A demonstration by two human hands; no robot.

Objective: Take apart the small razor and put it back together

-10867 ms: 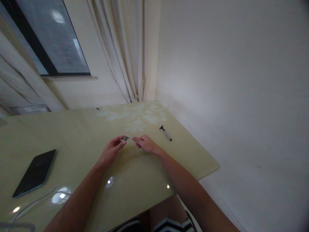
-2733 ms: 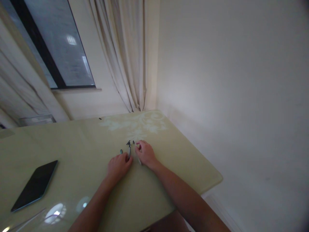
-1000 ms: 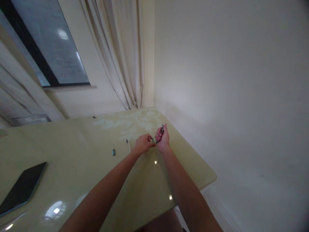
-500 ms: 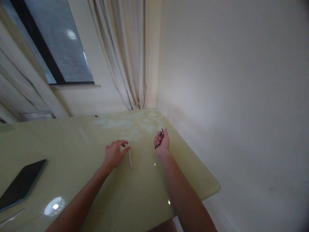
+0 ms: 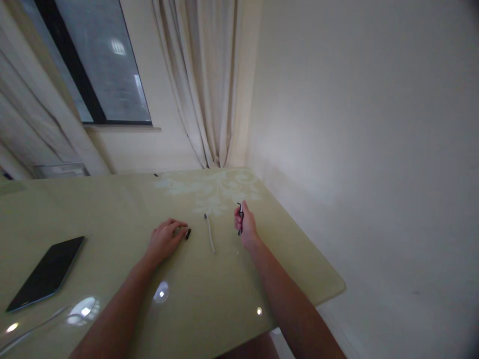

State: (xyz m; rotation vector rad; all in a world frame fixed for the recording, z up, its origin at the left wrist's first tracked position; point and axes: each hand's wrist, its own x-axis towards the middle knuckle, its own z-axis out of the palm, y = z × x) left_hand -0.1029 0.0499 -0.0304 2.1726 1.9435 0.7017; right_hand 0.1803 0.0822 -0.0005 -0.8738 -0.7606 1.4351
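Observation:
My right hand (image 5: 246, 227) is closed round a small dark tool (image 5: 240, 222) with a bent, hook-like metal tip pointing up; its exact kind cannot be made out. My left hand (image 5: 166, 239) rests low over the table, thumb and fingers pinched at a short black piece (image 5: 188, 234). Between the two hands a thin whitish strip with a dark end (image 5: 210, 234), like a short length of cable, lies on the tabletop, touched by neither.
A pale green glossy table (image 5: 209, 304) reaches the wall on the right. To the left lie a dark tablet (image 5: 47, 274) and a white cable (image 5: 35, 329). At the far edge sits a tiny black bit (image 5: 155, 175). Curtains (image 5: 202, 85) hang behind.
My left hand has let go of the whitish strip, which now lies on the table, and moved left to the black piece. My right hand still grips the tool, now turned more upright.

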